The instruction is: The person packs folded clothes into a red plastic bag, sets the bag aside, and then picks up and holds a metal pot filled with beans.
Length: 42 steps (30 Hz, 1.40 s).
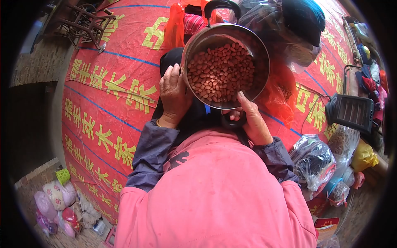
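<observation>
A steel pot of reddish shelled peanuts is over my lap, its mouth facing up toward me. My right hand is closed around the near black handle, with the thumb up against the rim. Along the pot's left outer wall lies my left hand, fingers stretched out and pointing away from me; its thumb is hidden. A second black handle sticks out at the far side of the pot.
Red sheeting with yellow characters covers the floor. Red plastic bags and a clear bag lie around the pot. A black heater-like frame and stuffed bags are at right. A metal stand is far left.
</observation>
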Tool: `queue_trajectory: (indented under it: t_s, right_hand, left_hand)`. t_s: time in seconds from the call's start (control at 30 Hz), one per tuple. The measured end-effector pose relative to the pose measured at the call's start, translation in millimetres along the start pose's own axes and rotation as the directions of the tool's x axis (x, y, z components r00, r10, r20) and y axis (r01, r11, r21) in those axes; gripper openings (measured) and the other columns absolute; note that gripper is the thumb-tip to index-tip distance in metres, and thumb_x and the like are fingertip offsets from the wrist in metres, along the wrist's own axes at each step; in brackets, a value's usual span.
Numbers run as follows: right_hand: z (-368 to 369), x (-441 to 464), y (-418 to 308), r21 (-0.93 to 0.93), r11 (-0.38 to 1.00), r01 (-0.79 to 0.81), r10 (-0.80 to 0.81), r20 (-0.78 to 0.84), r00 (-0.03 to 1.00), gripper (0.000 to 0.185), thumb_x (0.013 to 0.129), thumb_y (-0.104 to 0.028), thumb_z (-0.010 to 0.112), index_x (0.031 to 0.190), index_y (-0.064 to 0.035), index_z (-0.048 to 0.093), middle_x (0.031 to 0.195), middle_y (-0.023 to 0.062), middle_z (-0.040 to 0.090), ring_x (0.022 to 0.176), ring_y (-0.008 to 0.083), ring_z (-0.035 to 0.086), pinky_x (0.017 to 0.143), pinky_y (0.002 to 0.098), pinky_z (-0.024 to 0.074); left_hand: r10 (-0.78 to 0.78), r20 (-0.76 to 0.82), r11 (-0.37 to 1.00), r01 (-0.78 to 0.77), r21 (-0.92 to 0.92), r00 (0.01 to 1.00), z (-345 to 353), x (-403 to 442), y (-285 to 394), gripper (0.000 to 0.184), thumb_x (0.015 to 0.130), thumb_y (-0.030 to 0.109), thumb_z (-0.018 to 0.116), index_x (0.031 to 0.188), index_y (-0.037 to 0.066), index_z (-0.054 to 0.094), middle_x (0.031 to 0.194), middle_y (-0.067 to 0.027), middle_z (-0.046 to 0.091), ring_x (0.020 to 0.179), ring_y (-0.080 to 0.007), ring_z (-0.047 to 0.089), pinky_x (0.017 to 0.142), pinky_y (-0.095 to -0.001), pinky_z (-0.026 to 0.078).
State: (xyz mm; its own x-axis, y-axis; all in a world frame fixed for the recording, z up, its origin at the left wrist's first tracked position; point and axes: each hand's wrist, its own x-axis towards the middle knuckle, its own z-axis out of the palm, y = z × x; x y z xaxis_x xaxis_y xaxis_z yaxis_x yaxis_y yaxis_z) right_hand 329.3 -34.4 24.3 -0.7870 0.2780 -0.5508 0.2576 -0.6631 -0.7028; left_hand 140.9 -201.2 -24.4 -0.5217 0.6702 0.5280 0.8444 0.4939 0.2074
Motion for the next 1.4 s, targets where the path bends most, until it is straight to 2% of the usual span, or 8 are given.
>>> queue_trajectory:
  t_s: [1.4]
  right_hand:
    - [-1.1,-1.2,2.2,-0.033,0.999,0.036,-0.035,0.017,0.999,0.052,0.099,-0.049,0.058,0.117,-0.0007,0.061,0.090,0.0106,0.072,0.066,0.0075,0.056,0.062,0.0199,0.0432]
  left_hand:
    - [-0.005,0.007,1.000,0.005,0.001,1.000,-1.0,-0.7,0.2,0.047,0.091,0.026,0.060,0.129,-0.002,0.058,0.136,-0.0204,0.055,0.126,-0.0398,0.052,0.101,-0.0505,0.041]
